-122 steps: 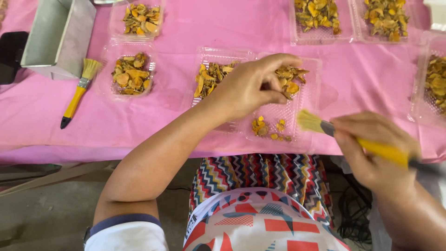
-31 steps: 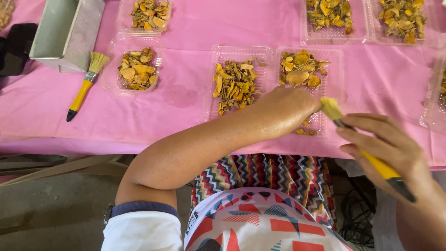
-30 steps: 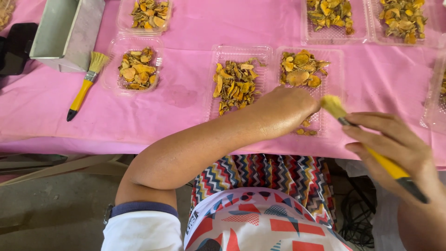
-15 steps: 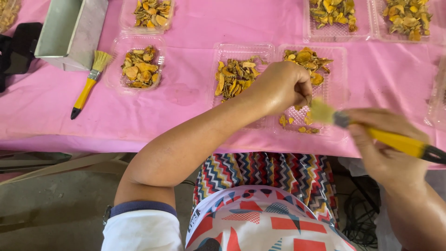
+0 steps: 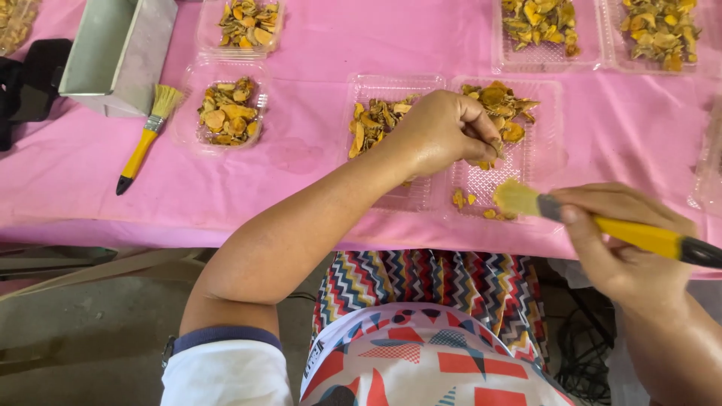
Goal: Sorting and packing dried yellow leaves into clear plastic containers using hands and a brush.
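My left hand [image 5: 444,131] reaches over a clear plastic tray [image 5: 543,164] and pinches a small yellow-orange dried slice between its fingertips. More dried slices [image 5: 500,105] are heaped at the tray's far end, and a few crumbs [image 5: 460,199] lie at its near end. My right hand [image 5: 620,244] grips a yellow-handled brush [image 5: 639,234], whose pale bristles [image 5: 515,197] touch the tray's near edge. Beside it on the left, another clear tray [image 5: 391,90] holds similar slices and is partly hidden by my left wrist.
A pink cloth [image 5: 301,158] covers the table. A second yellow-handled brush [image 5: 144,140] lies at the left by a grey box [image 5: 116,49]. Several more clear trays of dried slices [image 5: 226,113] stand left and along the back [image 5: 541,26]. A dark object [image 5: 26,83] sits at far left.
My left hand has stayed over the tray, still pinching a slice. The brush has swung from pointing up near the table edge to lying level with its bristles at the tray's near end.
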